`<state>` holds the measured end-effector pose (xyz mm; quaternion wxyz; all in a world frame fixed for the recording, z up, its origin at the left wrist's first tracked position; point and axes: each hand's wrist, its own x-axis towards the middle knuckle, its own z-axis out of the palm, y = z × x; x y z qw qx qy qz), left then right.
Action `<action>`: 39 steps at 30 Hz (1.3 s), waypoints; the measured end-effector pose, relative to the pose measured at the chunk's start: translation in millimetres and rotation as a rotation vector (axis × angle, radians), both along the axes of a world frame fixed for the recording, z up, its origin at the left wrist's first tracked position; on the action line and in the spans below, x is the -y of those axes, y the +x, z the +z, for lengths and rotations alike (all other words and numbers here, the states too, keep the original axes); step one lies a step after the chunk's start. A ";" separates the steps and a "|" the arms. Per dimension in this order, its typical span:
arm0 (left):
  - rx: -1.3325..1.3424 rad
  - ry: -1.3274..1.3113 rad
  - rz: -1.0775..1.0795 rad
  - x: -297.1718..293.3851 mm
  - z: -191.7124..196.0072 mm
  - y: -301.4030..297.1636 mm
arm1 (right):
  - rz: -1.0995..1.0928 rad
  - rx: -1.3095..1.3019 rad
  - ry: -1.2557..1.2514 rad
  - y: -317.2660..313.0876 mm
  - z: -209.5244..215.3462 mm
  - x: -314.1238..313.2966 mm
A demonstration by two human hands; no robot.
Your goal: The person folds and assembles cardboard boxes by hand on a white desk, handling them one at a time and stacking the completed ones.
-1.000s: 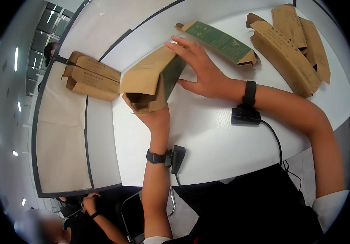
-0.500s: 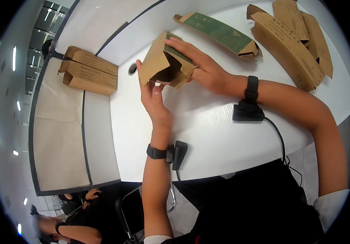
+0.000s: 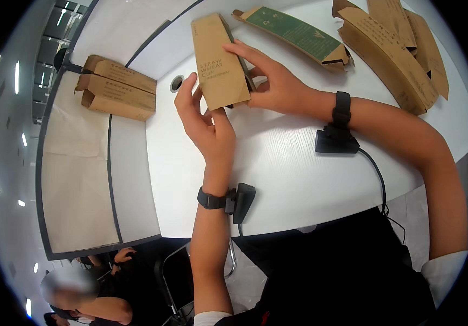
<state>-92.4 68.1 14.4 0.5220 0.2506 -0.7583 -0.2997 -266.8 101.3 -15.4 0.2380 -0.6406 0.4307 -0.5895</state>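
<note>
A brown cardboard box (image 3: 216,57) with dark print on its upper face is between my hands over the white table. My right hand (image 3: 280,87) grips its right side, the index finger lying on the upper face and the thumb near the lower right corner. My left hand (image 3: 209,130) is curved about the near left end, thumb at the near edge and fingers along the left side. A small gap shows at the near right edge; the box's inside and underside are hidden. Each wrist wears a black strap with a small black device.
Beyond my right hand lies a green-topped box (image 3: 293,35) with loose end flaps. Several brown boxes (image 3: 388,57) lie at the far right. Two boxes (image 3: 117,89) sit against the left partition (image 3: 76,174), near a round table hole (image 3: 177,83). Another person (image 3: 90,299) sits at lower left.
The box has turned: its opening faced me before, and now its printed brown face shows. It has moved slightly farther away. My left fingers have shifted round its near end.
</note>
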 end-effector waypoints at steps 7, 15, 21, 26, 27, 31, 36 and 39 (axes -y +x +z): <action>0.196 -0.498 0.103 7.0 1.8 7.0 | 0.096 0.122 -0.002 -2.7 1.7 0.7; 0.097 -0.397 0.119 7.9 1.5 5.1 | 0.195 0.240 0.079 -1.2 7.1 -5.7; 0.130 -0.237 0.099 5.2 4.8 4.3 | 0.192 0.201 0.024 -5.5 3.2 -2.2; 0.104 -0.224 0.085 11.9 0.1 6.9 | 0.234 0.259 0.083 -8.2 7.3 -5.7; 0.116 -0.233 0.088 12.5 0.2 7.2 | 0.232 0.259 0.083 -7.5 6.9 -5.6; -0.159 -0.111 -0.002 8.0 -5.5 2.4 | 0.108 0.179 -0.020 -1.1 1.0 2.8; -0.002 -0.137 -0.072 10.0 -5.8 7.2 | 0.104 0.227 -0.060 -2.1 4.8 -1.6; 0.010 -0.109 -0.131 9.0 -2.3 8.3 | 0.101 0.237 -0.019 -4.0 5.8 -1.2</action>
